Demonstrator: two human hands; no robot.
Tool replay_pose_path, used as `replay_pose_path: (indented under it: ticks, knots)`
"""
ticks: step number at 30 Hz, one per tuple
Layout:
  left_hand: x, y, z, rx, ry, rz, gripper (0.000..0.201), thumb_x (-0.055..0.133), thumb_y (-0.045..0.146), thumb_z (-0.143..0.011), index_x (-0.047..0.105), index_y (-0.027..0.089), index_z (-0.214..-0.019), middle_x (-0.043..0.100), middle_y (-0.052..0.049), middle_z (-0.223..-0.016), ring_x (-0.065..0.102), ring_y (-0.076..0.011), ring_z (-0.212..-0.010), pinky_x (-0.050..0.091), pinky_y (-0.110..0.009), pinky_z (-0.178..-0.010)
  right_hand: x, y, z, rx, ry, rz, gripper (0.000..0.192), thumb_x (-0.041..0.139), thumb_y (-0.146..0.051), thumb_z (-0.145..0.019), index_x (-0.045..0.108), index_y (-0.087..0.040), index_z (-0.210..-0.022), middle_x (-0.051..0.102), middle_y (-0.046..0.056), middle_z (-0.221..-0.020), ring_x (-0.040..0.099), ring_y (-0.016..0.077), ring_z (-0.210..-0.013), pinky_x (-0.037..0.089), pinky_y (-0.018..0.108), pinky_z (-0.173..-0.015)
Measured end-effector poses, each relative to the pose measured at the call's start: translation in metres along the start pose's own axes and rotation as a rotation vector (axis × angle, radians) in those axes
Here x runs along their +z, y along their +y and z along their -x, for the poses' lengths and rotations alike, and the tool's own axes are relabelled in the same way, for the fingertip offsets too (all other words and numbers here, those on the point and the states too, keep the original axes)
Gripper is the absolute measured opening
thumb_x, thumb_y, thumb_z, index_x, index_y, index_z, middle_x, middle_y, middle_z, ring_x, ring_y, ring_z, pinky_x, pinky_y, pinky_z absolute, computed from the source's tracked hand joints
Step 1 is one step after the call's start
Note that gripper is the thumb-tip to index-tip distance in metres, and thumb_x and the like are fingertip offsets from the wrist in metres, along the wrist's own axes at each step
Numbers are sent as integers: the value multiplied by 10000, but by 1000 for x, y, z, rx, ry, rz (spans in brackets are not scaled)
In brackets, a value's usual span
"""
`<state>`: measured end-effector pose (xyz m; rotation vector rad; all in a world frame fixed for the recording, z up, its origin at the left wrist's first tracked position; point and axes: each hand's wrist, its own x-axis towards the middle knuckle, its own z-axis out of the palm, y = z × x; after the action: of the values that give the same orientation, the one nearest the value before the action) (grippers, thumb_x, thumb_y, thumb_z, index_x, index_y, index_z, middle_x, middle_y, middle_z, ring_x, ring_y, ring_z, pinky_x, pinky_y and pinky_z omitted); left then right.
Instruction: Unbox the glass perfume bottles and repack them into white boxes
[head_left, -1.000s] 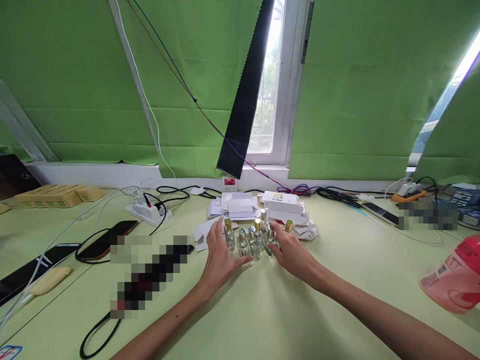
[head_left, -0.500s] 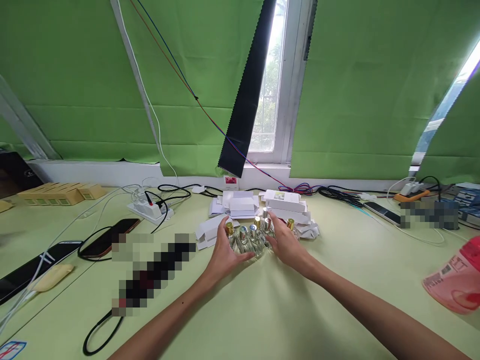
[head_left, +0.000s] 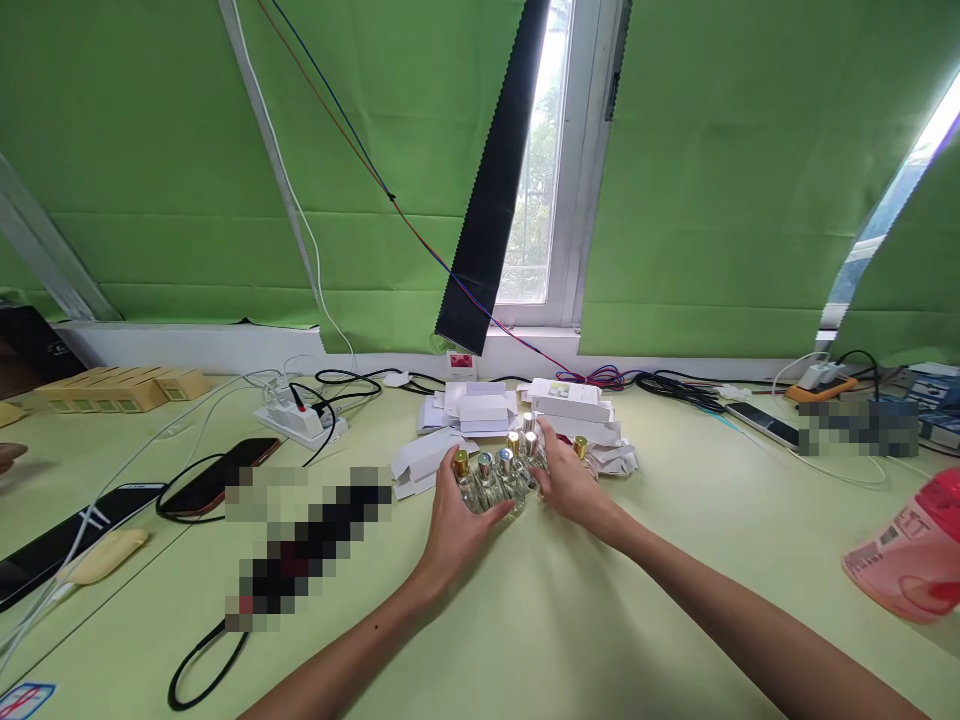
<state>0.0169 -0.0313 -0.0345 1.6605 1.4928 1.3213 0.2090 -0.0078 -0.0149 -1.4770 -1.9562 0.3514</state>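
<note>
Several small clear glass bottles (head_left: 491, 490) with gold and silver caps stand close together on the table. My left hand (head_left: 459, 515) curves round the left side of the group, its thumb across the front and its fingers by a gold-capped bottle (head_left: 461, 464). From the other side, my right hand (head_left: 566, 480) grips the bottles, fingers reaching behind a silver-capped bottle (head_left: 531, 445). Another gold cap (head_left: 580, 446) shows just beyond the right hand. My hands partly hide the bottles.
Flattened white boxes (head_left: 427, 462) and more white cartons (head_left: 566, 402) lie behind the bottles. A power strip (head_left: 300, 420), phones and cables are at left; a pink container (head_left: 907, 550) stands at right. Another person's hand (head_left: 10, 457) shows at the left edge.
Both hands have shifted slightly, drawing the bottles a little closer together. Another person's hand has come into view at the left edge.
</note>
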Motion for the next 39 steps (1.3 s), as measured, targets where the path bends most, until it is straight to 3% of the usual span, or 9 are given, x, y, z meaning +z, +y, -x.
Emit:
replay_pose_path:
  ticks: [9, 18, 25, 31, 35, 39]
  knots:
    - [13, 8, 12, -11, 93, 24, 843, 775, 408, -709, 306, 263, -1395, 418, -142, -1453, 402, -350, -1390, 329, -552, -1151, 2, 4, 12, -61, 30, -33, 762, 525, -123, -886, 171, -200, -1556, 614, 136, -1109, 634, 233, -878, 531, 361, -796]
    - [-1, 6, 4, -42, -38, -21, 888, 807, 404, -675, 321, 251, -1402, 523, -136, -1360, 512, -333, -1274, 411, -508, -1065, -37, 4, 36, -100, 129, 28, 422, 503, -143, -925, 460, -177, -1343, 624, 133, -1172, 631, 189, -731, 532, 338, -729]
    - [-18, 2, -15, 47, -198, -9, 713, 853, 393, -615, 528, 260, -1235, 671, -48, -1125, 644, -280, -1022, 502, -427, -916, -15, -16, 32, -148, 52, 103, 134, 569, -232, -957, 581, -174, -1077, 660, 109, -1087, 658, 207, -786, 473, 303, -693]
    - [-26, -5, -23, 67, -316, 11, 654, 815, 378, -665, 549, 248, -1249, 692, -53, -1139, 648, -293, -1053, 498, -447, -948, 0, -39, 24, -39, -115, 243, 145, 644, -271, -900, 592, -159, -977, 707, 87, -890, 683, 245, -790, 372, 275, -609]
    - [-30, -5, -26, 86, -378, 11, 636, 792, 392, -701, 540, 233, -1262, 690, -69, -1173, 643, -295, -1096, 501, -430, -962, 5, -39, 22, 23, -149, 273, 123, 608, -275, -907, 593, -157, -937, 703, 65, -767, 681, 232, -718, 307, 270, -561]
    - [-36, -2, -28, 128, -406, 4, 593, 813, 420, -674, 598, 220, -1189, 718, -72, -1086, 672, -299, -999, 534, -420, -880, 2, -35, 24, 39, -178, 272, 115, 612, -278, -896, 582, -168, -884, 696, 57, -760, 664, 205, -687, 296, 263, -552]
